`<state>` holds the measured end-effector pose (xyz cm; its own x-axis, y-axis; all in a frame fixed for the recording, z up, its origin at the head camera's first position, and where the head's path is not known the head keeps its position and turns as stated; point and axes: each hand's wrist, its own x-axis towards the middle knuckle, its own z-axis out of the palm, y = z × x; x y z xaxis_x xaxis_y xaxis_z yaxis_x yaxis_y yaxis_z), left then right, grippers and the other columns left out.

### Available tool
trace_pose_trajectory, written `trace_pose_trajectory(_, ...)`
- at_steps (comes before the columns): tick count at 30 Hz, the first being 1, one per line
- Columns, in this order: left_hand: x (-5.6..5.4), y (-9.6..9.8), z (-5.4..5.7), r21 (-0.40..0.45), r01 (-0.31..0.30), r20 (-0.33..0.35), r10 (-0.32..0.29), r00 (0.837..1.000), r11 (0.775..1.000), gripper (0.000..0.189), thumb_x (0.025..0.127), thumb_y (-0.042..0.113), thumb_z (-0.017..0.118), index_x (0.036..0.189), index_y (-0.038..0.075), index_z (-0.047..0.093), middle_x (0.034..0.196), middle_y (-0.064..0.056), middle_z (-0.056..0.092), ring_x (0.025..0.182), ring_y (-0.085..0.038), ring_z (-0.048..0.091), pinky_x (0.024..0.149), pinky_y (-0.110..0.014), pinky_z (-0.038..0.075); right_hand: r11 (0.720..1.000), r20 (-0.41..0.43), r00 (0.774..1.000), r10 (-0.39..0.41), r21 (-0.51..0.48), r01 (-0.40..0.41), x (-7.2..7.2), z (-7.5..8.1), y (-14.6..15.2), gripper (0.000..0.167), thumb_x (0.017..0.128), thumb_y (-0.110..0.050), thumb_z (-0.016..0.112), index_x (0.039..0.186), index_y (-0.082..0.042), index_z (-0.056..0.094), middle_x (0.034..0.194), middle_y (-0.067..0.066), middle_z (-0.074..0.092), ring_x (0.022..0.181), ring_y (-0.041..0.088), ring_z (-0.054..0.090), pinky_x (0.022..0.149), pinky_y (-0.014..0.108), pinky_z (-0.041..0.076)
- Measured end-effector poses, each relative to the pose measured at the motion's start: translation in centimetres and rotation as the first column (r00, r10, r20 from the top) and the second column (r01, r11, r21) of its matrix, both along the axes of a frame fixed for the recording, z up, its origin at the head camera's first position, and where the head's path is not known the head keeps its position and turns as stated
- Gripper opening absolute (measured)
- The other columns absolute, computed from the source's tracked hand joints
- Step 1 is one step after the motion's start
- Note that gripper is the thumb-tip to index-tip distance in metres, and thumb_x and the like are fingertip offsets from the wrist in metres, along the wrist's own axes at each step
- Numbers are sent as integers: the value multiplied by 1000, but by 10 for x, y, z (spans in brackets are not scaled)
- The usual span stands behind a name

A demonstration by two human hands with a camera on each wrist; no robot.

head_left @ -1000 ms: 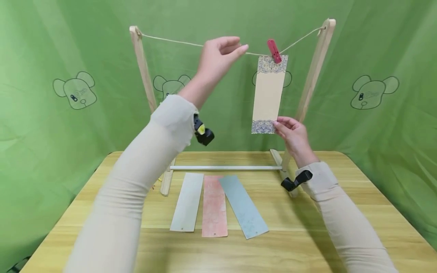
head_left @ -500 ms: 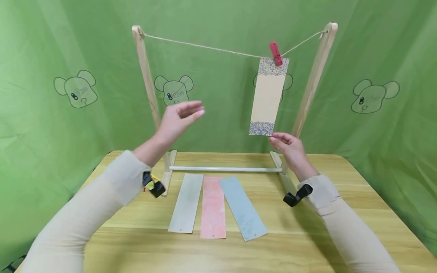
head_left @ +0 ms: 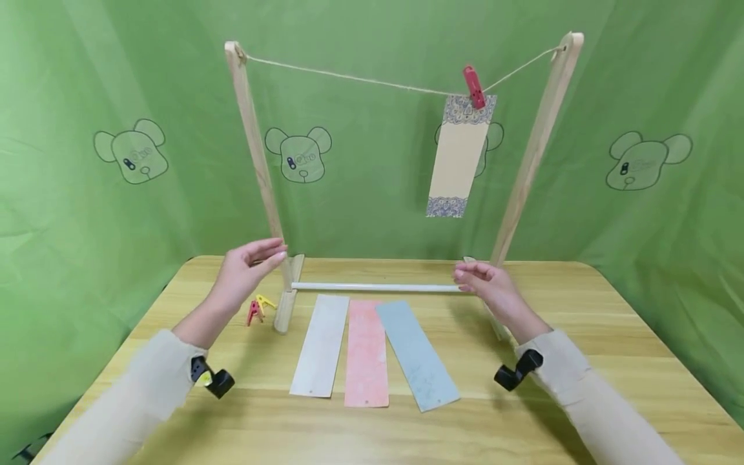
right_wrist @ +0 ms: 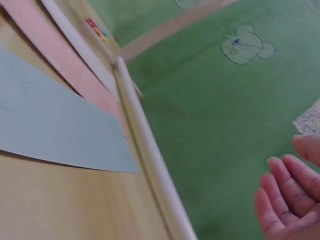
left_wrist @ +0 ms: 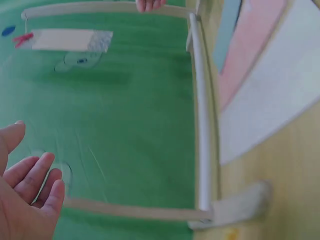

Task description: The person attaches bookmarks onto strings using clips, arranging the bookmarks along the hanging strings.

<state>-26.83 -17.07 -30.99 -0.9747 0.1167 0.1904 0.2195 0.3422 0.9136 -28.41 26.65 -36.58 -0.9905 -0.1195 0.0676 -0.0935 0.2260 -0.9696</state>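
A cream bookmark with patterned blue ends [head_left: 459, 155] hangs from the string [head_left: 349, 76], held by a red clothespin [head_left: 474, 87]. My left hand [head_left: 244, 268] is in the air by the stand's left post, holding nothing; its fingers [left_wrist: 35, 180] are apart from the thumb in the left wrist view. Below the bookmark, my right hand [head_left: 494, 290] is empty too, with loosely bent fingers [right_wrist: 285, 185]. On the table lie a white bookmark [head_left: 321, 345], a pink bookmark [head_left: 366, 355] and a blue bookmark [head_left: 417, 355], side by side.
The wooden stand has a left post [head_left: 256, 142], a right post [head_left: 537, 148] and a white crossbar [head_left: 378, 287] low down. A red clothespin [head_left: 254, 312] and a yellow clothespin [head_left: 265, 302] lie left of its foot. Green cloth [head_left: 372, 194] surrounds the wooden table [head_left: 232, 426].
My left hand has come down and left from the string. The right hand has let go of the hanging bookmark's lower corner and dropped below it. More of the loose clothespins shows now.
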Motion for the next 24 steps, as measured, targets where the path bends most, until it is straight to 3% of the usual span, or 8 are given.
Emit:
trace_pose_trajectory(4, 4, -18, -23, 60, -71, 46, 69, 997, 996, 54, 92, 33, 61, 135, 4, 48, 131, -10, 57, 113, -10, 56, 106, -33, 39, 999, 35, 998, 47, -11, -46, 12, -15, -3, 45, 92, -16, 62, 124, 11, 48, 103, -8, 66, 92, 2, 62, 88, 24, 52)
trace_pose_trajectory(8, 3, -34, -41, 159, -141, 91, 128, 988, 977, 57, 92, 33, 61, 135, -1, 47, 114, 11, 66, 101, 6, 57, 102, -21, 41, 996, 31, 996, 87, -14, -87, 20, -31, -2, 42, 92, -8, 59, 123, 17, 46, 110, 9, 66, 94, 6, 64, 87, 24, 53)
trace_pose_trajectory(12, 2, -53, -57, 178, -222, 126, 202, 971, 959, 60, 90, 36, 63, 134, -1, 47, 97, 28, 63, 96, 10, 56, 92, -12, 43, 993, 62, 992, 113, 11, -114, 28, -46, -3, 44, 91, -10, 61, 123, 16, 47, 117, 19, 61, 99, 13, 63, 88, 25, 52)
trace_pose_trajectory(18, 1, -72, -80, 170, -317, 220, 278, 935, 933, 61, 89, 38, 63, 137, 4, 45, 106, 21, 62, 96, 8, 53, 103, -24, 39, 991, 125, 985, 118, 44, -125, 44, -60, -11, 47, 91, -17, 63, 123, 14, 48, 120, 25, 57, 97, 10, 61, 86, 20, 51)
trace_pose_trajectory(24, -9, -79, -95, 261, -447, 290, 372, 882, 855, 54, 93, 25, 61, 138, 3, 42, 101, 16, 57, 94, 5, 51, 99, -19, 42, 987, 110, 985, 134, 69, -142, 58, -61, -24, 51, 88, -12, 66, 127, 14, 45, 123, 28, 54, 99, 13, 58, 84, 16, 49)
